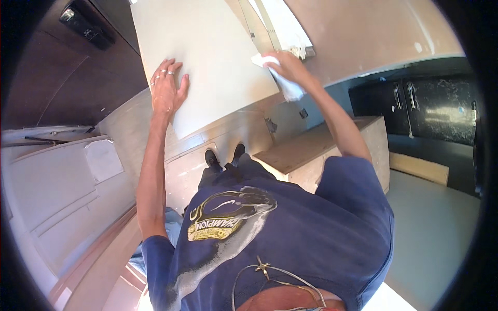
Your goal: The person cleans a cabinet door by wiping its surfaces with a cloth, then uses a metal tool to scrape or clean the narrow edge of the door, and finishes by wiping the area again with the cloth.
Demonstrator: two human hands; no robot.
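Observation:
A large cream-white panel lies in front of me, its near corners pointing toward my body. My left hand rests on its left edge, fingers spread and rings on some of them, holding nothing. At the panel's right edge, my right hand grips a white cloth. One end of the cloth sticks out over the panel and the other hangs below the hand. My right fingertips are partly hidden by the cloth.
Beyond my right hand lie a metal strip and a white sheet on a tan surface. A wooden box-like bench stands by my legs. Black cabinets are at right, white panels at left.

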